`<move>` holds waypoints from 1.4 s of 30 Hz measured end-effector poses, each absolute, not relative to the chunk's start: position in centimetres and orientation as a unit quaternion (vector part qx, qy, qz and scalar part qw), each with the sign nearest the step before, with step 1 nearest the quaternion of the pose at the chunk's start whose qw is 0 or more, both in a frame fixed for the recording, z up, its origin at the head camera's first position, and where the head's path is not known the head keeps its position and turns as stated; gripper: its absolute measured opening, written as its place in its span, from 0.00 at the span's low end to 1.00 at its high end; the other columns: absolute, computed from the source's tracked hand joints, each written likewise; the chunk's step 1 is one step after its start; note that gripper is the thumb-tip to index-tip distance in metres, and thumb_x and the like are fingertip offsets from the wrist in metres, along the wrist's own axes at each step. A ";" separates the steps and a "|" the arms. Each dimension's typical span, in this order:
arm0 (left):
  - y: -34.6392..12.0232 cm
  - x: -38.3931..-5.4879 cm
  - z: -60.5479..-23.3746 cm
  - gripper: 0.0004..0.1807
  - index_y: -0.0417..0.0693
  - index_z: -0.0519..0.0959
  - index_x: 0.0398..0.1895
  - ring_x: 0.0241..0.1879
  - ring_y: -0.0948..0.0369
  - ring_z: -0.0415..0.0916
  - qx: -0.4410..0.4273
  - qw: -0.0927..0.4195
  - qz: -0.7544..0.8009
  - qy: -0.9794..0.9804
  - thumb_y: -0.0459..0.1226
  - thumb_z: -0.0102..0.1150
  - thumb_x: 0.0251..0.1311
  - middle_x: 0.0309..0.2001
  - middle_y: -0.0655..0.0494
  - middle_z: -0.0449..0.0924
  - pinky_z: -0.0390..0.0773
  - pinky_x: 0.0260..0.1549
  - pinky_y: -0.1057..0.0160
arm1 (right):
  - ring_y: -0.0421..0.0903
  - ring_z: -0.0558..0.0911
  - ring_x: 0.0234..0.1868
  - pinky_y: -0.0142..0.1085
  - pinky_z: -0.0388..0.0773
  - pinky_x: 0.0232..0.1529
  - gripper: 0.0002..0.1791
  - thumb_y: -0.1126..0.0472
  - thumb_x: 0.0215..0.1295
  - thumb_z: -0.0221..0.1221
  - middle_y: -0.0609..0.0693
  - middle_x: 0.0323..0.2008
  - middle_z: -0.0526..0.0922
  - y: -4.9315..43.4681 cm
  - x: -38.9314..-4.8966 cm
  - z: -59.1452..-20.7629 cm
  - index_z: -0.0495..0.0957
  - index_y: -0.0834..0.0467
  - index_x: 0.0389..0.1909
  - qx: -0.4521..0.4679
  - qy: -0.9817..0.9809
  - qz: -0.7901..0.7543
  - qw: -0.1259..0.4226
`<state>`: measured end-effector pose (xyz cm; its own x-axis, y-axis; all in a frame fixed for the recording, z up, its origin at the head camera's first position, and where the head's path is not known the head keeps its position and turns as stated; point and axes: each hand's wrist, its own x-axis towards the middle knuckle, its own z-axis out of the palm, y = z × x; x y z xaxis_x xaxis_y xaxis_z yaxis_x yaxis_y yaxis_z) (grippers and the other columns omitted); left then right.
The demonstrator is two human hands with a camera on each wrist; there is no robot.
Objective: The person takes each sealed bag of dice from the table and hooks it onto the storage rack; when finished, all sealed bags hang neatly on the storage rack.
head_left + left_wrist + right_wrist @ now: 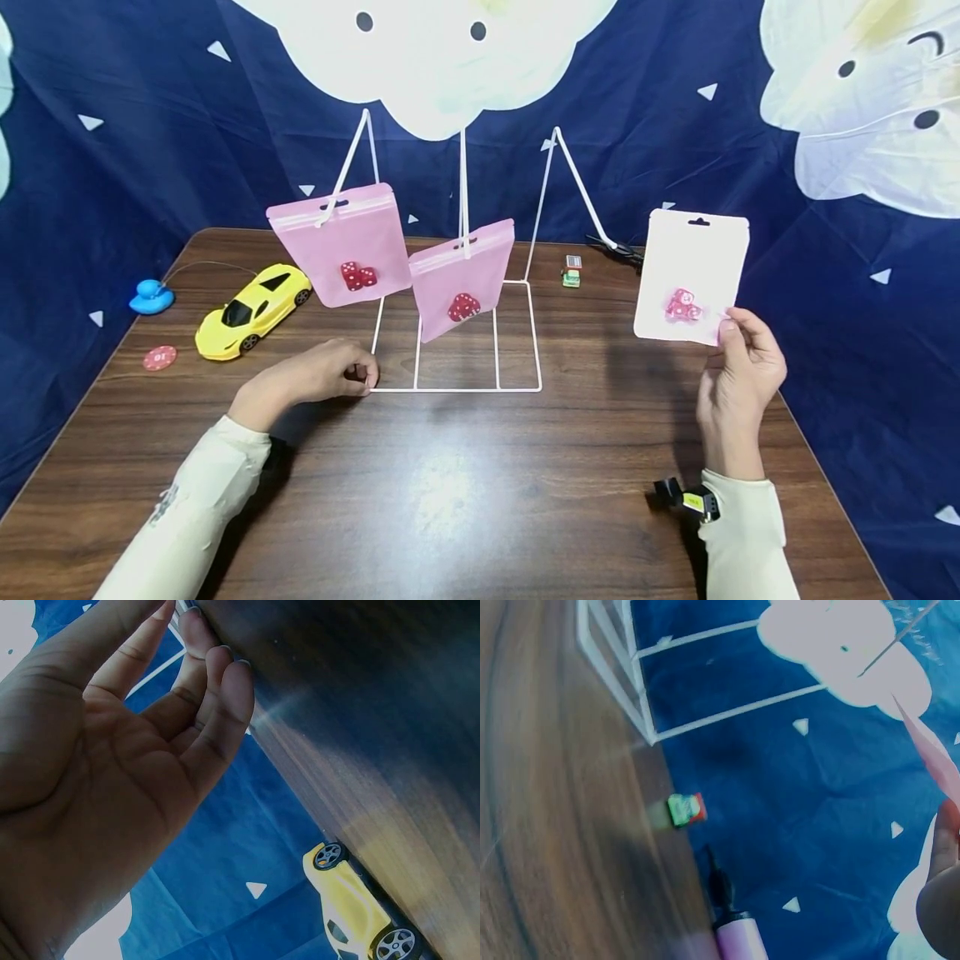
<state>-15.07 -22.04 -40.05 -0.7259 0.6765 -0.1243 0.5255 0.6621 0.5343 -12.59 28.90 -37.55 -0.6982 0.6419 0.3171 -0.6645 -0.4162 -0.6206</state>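
A white wire rack (457, 390) stands on the table with three raised prongs. My left hand (322, 371) pinches the front left corner of its base between thumb and fingers; in the left wrist view the other fingers curl loosely. One pink zip pouch (337, 242) with red dice hangs on the left prong, and a second pink zip pouch (480, 267) with red dice hangs on the middle one. To the right, my right hand (742, 375) grips the lower right corner of a third zip pouch (693, 258), held upright above the table. Pink-red dice (683, 306) show inside it.
At the left are a yellow toy car (253, 312), a blue rubber duck (152, 297) and a red poker chip (160, 358). Behind the rack's right side lie a small green item (572, 273) and a black-tipped object (626, 252). A blue cloth (847, 275) hangs behind.
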 end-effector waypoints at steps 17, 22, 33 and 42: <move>-22.0 -15.2 -40.1 0.11 0.54 0.83 0.31 0.32 0.65 0.71 0.339 0.159 0.241 0.896 0.28 0.74 0.60 0.30 0.66 0.76 0.74 0.35 0.61 | 0.51 0.85 0.30 0.34 0.85 0.31 0.07 0.90 0.65 0.54 0.66 0.33 0.83 26.8 -10.5 -35.5 0.77 0.86 0.41 0.064 -0.282 0.881 0.375; -22.1 -15.2 -40.2 0.11 0.54 0.83 0.31 0.33 0.65 0.71 0.339 0.161 0.241 0.895 0.27 0.73 0.59 0.30 0.66 0.76 0.74 0.36 0.61 | 0.51 0.85 0.31 0.36 0.86 0.32 0.07 0.89 0.65 0.53 0.66 0.33 0.82 26.2 -9.9 -35.2 0.77 0.85 0.41 0.075 -0.267 0.885 0.374; -22.0 -15.2 -40.0 0.11 0.53 0.84 0.32 0.33 0.66 0.71 0.338 0.165 0.247 0.893 0.27 0.73 0.60 0.30 0.66 0.76 0.74 0.36 0.61 | 0.53 0.86 0.34 0.39 0.88 0.37 0.07 0.88 0.66 0.51 0.67 0.35 0.82 24.6 -8.5 -34.6 0.76 0.83 0.41 0.085 -0.259 0.892 0.360; -22.1 -15.2 -40.1 0.11 0.53 0.83 0.31 0.32 0.66 0.70 0.340 0.167 0.248 0.892 0.28 0.73 0.61 0.29 0.67 0.75 0.74 0.35 0.62 | 0.53 0.87 0.36 0.38 0.88 0.38 0.07 0.88 0.66 0.52 0.67 0.37 0.83 22.9 -7.8 -34.8 0.77 0.83 0.41 0.106 -0.271 0.895 0.339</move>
<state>-15.22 -22.10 -40.06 -0.7138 0.6884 -0.1286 0.5230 0.6461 0.5559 -7.77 22.91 -34.77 -0.7473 0.5499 0.3730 -0.6645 -0.6226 -0.4133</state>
